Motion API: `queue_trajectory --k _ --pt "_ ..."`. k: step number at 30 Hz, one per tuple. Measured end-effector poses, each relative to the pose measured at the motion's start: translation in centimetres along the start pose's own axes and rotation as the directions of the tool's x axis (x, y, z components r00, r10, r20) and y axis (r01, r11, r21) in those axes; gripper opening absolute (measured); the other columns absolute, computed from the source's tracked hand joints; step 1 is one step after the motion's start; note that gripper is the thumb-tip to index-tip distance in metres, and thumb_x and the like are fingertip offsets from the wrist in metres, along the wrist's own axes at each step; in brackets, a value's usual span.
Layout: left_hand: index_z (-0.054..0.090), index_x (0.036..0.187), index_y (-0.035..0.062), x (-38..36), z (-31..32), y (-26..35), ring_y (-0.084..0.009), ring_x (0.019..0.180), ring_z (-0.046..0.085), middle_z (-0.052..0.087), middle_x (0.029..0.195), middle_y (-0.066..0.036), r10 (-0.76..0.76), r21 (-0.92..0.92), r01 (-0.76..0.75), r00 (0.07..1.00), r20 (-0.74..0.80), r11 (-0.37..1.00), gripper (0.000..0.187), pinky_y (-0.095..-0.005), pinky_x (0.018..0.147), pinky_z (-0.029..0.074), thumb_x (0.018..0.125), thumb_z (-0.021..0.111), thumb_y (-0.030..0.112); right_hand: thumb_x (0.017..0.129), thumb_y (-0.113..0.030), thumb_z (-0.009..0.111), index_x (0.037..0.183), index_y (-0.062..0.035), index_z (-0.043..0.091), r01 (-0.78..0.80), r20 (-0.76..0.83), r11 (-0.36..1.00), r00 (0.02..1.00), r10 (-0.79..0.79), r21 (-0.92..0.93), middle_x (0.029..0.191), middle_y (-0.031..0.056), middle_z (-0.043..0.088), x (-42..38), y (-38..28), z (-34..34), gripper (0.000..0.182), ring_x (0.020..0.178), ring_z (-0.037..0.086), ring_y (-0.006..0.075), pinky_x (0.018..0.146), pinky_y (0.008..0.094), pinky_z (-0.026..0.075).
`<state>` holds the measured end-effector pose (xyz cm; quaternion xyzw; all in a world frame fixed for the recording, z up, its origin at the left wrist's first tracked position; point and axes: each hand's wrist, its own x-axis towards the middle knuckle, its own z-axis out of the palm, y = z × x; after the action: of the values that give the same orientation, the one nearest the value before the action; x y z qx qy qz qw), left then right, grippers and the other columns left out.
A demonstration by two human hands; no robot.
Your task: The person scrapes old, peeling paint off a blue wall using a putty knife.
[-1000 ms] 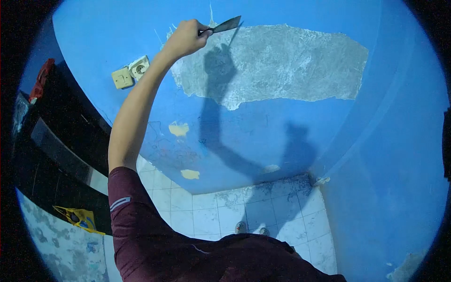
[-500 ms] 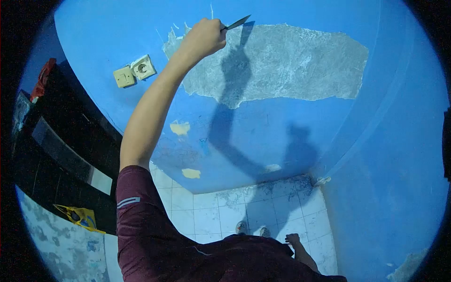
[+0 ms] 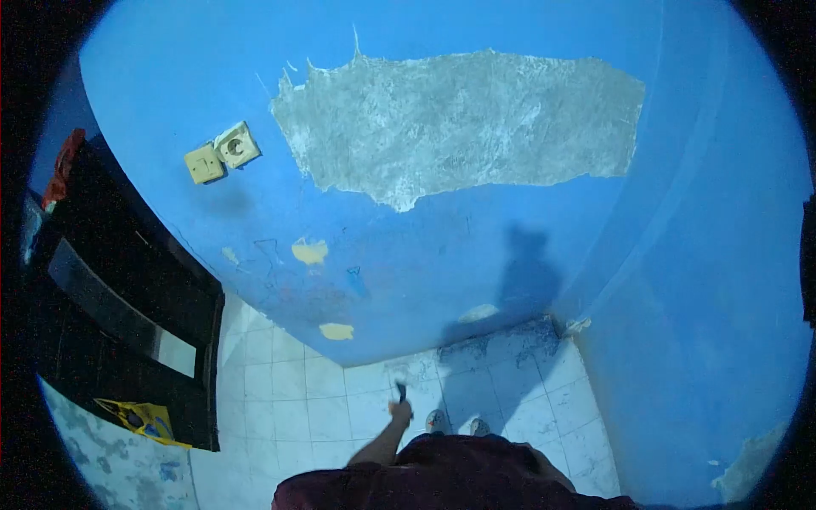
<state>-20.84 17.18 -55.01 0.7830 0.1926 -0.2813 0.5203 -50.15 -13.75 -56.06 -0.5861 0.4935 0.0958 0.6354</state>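
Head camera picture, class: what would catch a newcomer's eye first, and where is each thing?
First, the large grey patch of bare scraped plaster on the bright blue painted wall, high and centre. Left of it sit a cream wall switch and socket. Low down, over the white tiled floor, the person's left hand grips a dark-handled scraper.

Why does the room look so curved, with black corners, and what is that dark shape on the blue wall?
Head view: a fisheye lens bends the blue wall and tiled floor and leaves the corners black. The dark shape is the person's shadow, so the light seems to come from behind. The lowered left hand with the scraper looks small and a little blurred. Blue tints everything.
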Motion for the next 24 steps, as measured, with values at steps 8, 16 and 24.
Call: queue_trajectory --k 8,16,24 --pt "0.06 0.103 0.0007 -4.2 -5.1 -11.6 -0.0285 0.064 0.068 0.067 0.076 -0.015 -0.208 0.231 0.212 0.977 -0.043 0.949 0.037 -0.0446 0.053 0.052 0.08 0.07 0.028 0.084 -0.031 0.068 0.098 -0.0076 0.072 0.041 0.212 0.884 0.975 0.066 -0.466 0.091 0.0139 0.072 2.6 2.5 1.1 0.027 0.072 0.068 0.0238 0.062 0.0369 0.054" --pt "0.063 0.108 -0.0014 -2.0 -5.7 -10.6 -0.0381 0.083 0.068 0.069 0.091 -0.021 -0.086 0.705 -0.118 0.965 0.247 0.7 0.033 -0.0471 0.073 0.054 0.085 0.056 0.02 0.085 -0.034 0.067 0.098 -0.0057 0.072 0.405 0.535 0.614 0.844 0.034 -0.678 0.095 0.016 0.071 11.0 -0.2 5.7 0.031 0.076 0.068 0.0238 0.066 0.0372 0.055" --pt "0.052 0.114 0.0003 -4.2 -2.4 4.8 -0.018 0.064 0.063 0.067 0.083 -0.014 0.132 0.0 -0.148 0.883 0.451 0.989 0.041 -0.0337 0.051 0.048 0.099 0.049 0.038 0.093 -0.039 0.058 0.108 -0.003 0.066 0.805 0.282 0.259 0.457 -0.844 -0.533 0.108 0.018 0.065 1.3 -23.1 13.4 0.04 0.101 0.062 0.0341 0.084 0.0454 0.052"
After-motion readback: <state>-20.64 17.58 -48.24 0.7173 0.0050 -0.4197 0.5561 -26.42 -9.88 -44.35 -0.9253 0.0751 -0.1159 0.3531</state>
